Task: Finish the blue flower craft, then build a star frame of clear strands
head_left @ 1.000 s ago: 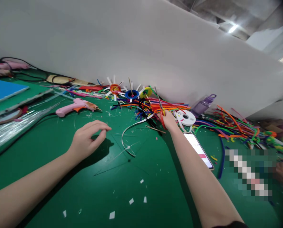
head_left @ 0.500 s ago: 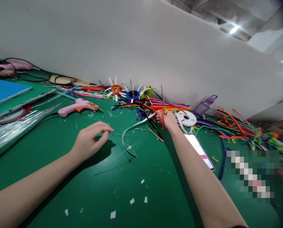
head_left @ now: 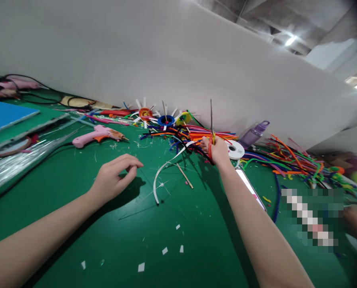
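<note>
My left hand [head_left: 116, 178] is above the green table, thumb and forefinger pinched at one end of a thin clear spoke. The spoke belongs to a small star of clear sticks with a bright hub [head_left: 162, 184]. In my right hand [head_left: 218, 151], farther right, are red-handled scissors [head_left: 212, 126], their blades pointing up. A curved white strip [head_left: 156, 182] runs from near my right fingers down past the hub. Beside the strip, a short wooden stick [head_left: 184, 176] lies on the table.
Pink glue gun [head_left: 97, 136] at left. Behind are decorated cups [head_left: 166, 120], pipe cleaners [head_left: 298, 158], a white ribbon spool [head_left: 236, 150] and a purple bottle [head_left: 253, 135]. A phone [head_left: 250, 188] lies under my right forearm. Another person's hand [head_left: 356, 220] shows at the right edge.
My right hand with the scissors has moved slightly right, and the white strip's lower end has swung left. The wooden stick appears farther left. My left hand has barely moved.
</note>
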`<state>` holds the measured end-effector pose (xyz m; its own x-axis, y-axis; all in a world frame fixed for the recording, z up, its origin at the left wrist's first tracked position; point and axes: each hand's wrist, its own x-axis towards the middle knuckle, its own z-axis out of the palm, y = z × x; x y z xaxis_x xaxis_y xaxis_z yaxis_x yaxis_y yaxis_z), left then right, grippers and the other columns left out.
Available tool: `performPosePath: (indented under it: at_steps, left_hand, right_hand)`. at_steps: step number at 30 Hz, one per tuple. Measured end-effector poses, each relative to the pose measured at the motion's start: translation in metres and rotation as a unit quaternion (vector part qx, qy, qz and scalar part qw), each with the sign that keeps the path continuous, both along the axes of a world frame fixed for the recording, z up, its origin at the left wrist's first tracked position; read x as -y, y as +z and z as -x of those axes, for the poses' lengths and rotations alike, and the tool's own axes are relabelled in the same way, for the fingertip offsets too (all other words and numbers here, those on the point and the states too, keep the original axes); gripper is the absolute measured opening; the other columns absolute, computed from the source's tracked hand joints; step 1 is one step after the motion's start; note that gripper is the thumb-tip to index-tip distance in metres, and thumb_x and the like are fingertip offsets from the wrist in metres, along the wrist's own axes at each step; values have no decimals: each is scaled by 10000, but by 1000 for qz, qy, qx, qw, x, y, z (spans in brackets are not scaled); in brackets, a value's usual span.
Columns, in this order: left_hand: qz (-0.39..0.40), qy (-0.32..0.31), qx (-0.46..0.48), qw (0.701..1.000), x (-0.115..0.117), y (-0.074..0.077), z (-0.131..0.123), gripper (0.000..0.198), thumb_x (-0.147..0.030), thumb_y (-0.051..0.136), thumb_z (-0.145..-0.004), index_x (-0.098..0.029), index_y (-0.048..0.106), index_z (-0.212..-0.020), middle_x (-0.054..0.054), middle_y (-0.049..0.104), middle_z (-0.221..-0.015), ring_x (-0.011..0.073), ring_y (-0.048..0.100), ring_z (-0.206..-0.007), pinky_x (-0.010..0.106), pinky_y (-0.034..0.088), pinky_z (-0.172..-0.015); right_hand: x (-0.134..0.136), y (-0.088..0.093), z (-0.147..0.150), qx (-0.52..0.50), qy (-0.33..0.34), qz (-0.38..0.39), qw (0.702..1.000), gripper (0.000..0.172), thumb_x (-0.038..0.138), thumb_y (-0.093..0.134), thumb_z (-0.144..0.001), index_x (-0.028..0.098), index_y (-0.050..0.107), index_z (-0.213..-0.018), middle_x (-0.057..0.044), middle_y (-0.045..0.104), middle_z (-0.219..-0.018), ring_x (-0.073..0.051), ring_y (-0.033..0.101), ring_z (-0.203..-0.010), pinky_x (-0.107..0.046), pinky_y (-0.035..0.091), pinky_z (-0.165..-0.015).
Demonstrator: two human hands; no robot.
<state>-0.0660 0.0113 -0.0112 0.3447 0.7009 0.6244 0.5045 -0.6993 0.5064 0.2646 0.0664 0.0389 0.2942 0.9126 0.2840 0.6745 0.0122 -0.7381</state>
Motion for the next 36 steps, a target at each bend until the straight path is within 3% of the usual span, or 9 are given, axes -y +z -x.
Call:
performPosePath:
  at_steps: [5, 14, 19, 22, 27, 31, 36]
  left_hand:
    - [-1, 3, -2, 1000, 0, 0, -1, 145, -164, 482, -853, -181, 623, -877, 45, 644, -890, 150, 611, -805, 269, 499, -741]
    - [7, 5, -1, 1000, 0, -2, 0, 151, -179, 481, -850, -184, 628, -883, 41, 648, -894, 152, 613, -815, 277, 505, -757]
    - [21, 9, -2, 1000, 0, 0, -1, 169, -216, 466, -853, -188, 632, -876, 42, 656, -891, 155, 613, -813, 278, 501, -758]
    - [36, 20, -2, 999, 0, 10, -2, 202, -248, 449, -860, -179, 638, -875, 46, 662, -889, 161, 612, -815, 280, 486, -765]
    - [114, 80, 0, 990, 7, 42, -10, 260, -333, 436, -882, -190, 638, -963, 42, 674, -898, 177, 609, -808, 288, 465, -739]
    - [145, 33, -33, 988, 23, 67, -29, 343, -378, 421, -897, -210, 582, -1148, 43, 670, -999, 201, 596, -922, 331, 447, -822]
    - [181, -24, -99, 978, 33, 82, -53, 361, -444, 385, -909, -224, 670, -918, 30, 690, -916, 212, 588, -871, 344, 412, -807]
  right_hand:
    - [9, 5, 8, 102, -20, -30, 994, 202, 335, 674, -675, 201, 541, -744, -34, 666, -741, -184, 594, -662, -302, 439, -652]
    - [15, -6, 11, 86, -23, -66, 994, 196, 243, 667, -663, 220, 481, -719, -32, 660, -782, -187, 615, -703, -306, 464, -674]
    - [21, -4, 17, 19, -12, -101, 995, 254, 305, 696, -669, 223, 465, -735, -32, 673, -819, -189, 658, -762, -309, 496, -724]
    - [28, 2, 25, -47, 1, -127, 991, 298, 352, 726, -647, 207, 488, -752, -47, 689, -834, -186, 663, -730, -325, 519, -708]
    - [48, 11, 47, -142, 63, -146, 977, 317, 357, 738, -658, 185, 551, -848, -68, 698, -890, -194, 675, -803, -351, 550, -752]
    - [67, 14, 68, -160, 98, -139, 972, 319, 345, 748, -665, 191, 567, -878, -63, 699, -907, -188, 678, -789, -355, 554, -759]
    - [82, 19, 90, -192, 122, -118, 967, 333, 345, 762, -647, 195, 566, -870, -51, 682, -884, -202, 680, -824, -345, 552, -746]
